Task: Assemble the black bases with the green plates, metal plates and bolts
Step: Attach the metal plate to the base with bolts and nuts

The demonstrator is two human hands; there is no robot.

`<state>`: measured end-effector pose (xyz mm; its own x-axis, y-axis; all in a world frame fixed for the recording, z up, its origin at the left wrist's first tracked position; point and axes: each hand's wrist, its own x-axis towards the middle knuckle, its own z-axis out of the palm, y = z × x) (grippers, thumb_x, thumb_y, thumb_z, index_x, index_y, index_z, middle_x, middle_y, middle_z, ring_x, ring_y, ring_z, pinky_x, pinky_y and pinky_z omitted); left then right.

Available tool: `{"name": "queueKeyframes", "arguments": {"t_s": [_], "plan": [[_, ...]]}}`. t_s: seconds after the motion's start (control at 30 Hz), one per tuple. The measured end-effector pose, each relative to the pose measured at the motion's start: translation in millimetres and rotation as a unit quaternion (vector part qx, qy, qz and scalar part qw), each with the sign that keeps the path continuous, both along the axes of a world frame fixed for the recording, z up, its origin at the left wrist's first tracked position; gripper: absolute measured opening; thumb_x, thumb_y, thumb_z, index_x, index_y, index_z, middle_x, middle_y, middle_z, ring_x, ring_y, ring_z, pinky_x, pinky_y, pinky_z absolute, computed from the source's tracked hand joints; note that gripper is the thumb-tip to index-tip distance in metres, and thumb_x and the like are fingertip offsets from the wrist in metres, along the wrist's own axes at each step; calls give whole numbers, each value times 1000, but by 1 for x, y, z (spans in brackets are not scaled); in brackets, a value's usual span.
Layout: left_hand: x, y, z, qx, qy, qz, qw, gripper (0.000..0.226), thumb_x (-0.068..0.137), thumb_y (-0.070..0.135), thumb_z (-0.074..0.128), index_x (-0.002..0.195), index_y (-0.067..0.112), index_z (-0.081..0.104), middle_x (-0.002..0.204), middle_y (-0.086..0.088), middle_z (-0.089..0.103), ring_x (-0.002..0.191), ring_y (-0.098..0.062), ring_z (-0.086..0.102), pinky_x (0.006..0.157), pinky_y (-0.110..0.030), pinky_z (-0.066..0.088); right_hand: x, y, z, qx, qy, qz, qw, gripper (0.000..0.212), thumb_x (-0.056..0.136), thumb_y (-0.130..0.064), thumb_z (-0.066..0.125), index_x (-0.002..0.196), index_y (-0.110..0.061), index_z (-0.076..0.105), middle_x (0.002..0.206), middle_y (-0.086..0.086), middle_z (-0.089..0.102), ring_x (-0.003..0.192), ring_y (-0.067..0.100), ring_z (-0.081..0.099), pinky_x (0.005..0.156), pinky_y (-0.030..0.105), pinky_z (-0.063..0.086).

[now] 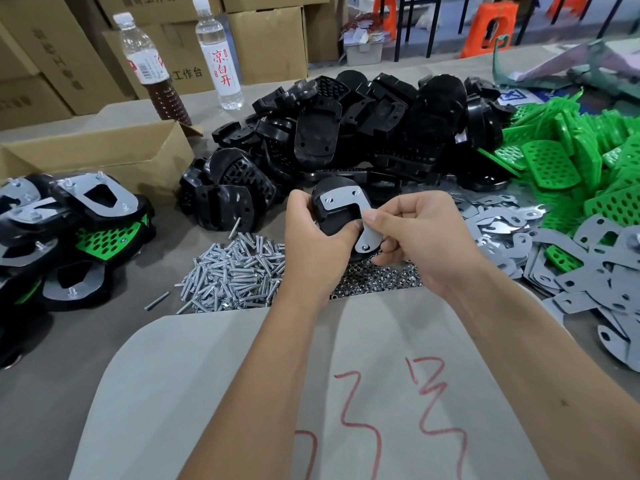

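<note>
My left hand (313,233) grips a black base (334,221) held up over the table's middle. A grey metal plate (346,202) lies on that base, its holes over the base's holes. My right hand (419,233) pinches the plate's lower arm against the base, with the thumb on top. Below the hands lie a heap of silver bolts (232,271) and a patch of small nuts (374,278). A big pile of black bases (346,126) fills the back, green perforated plates (588,157) lie at the right, and loose metal plates (571,268) spread in front of them.
Finished assemblies (69,230) are stacked at the left, next to an open cardboard box (104,157). Two bottles (221,53) stand at the back before stacked cartons. A grey sheet with red writing (311,393) covers the near table.
</note>
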<state>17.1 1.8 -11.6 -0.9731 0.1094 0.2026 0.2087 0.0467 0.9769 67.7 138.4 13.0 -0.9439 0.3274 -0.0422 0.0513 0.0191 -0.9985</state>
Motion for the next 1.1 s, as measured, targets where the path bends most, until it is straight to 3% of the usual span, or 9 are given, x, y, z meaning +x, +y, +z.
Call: {"name": "queueKeyframes", "arguments": {"t_s": [0.1,0.33,0.5,0.63,0.73,0.83,0.9,1.0,1.1], "plan": [[-1,-1,-1,-4,7,-16,1000,42,78,17,84,103,22,51,102,2,68,89,-5,67,72,-22,54,1,-1,-1,-15,11,-6,1000,22,95,-13,76,75,-3,72,51,-1,59,44,9,56,49,27,58],[0,0,-1,-11,1,-27,1000,43,73,25,82,103,24,51,100,6,68,91,-7,69,74,-28,58,0,-1,-3,-16,10,-25,1000,20,94,-10,77,78,0,71,50,4,54,43,9,54,50,27,58],[2,-2,3,4,-6,-16,1000,39,74,22,85,100,20,57,91,15,71,83,-3,69,69,-24,57,2,-2,-2,0,23,-20,1000,19,94,-15,78,78,-6,73,57,4,63,48,11,62,49,28,58],[3,-13,9,48,-69,-72,994,39,80,16,86,111,20,63,105,-12,76,97,-32,76,75,-50,65,3,1,-2,33,39,-31,998,18,95,-22,77,80,-11,75,63,7,71,51,18,71,62,57,60],[1,-22,15,87,-138,-135,977,42,86,4,82,123,15,63,107,-23,76,95,-37,77,78,-47,65,2,4,-2,25,52,-45,997,17,95,-21,78,84,-9,76,62,7,68,50,16,68,65,59,64],[-1,-24,17,86,-159,-177,967,48,88,0,78,130,15,63,109,-16,78,101,-35,77,84,-43,64,0,6,-4,16,46,-56,997,16,96,-20,77,87,-7,75,60,5,66,49,14,67,66,66,61],[-1,-25,17,78,-167,-199,962,52,88,-2,78,133,19,62,109,-9,79,100,-34,77,85,-40,64,-1,8,-6,12,46,-61,997,16,96,-19,76,87,-5,75,60,5,66,49,13,66,65,59,64],[0,-26,18,72,-184,-231,953,58,87,-8,75,135,22,62,108,-16,79,93,-40,77,80,-35,65,-3,9,-10,6,52,-68,996,16,95,-16,77,86,-2,74,59,6,66,49,13,66,55,33,62],[1,-23,18,65,-172,-217,959,57,89,-10,71,133,24,63,102,-18,79,85,-38,78,75,-35,65,-5,10,-12,1,53,-66,996,17,95,-17,77,85,-4,75,65,11,68,50,11,64,56,31,61]]}}
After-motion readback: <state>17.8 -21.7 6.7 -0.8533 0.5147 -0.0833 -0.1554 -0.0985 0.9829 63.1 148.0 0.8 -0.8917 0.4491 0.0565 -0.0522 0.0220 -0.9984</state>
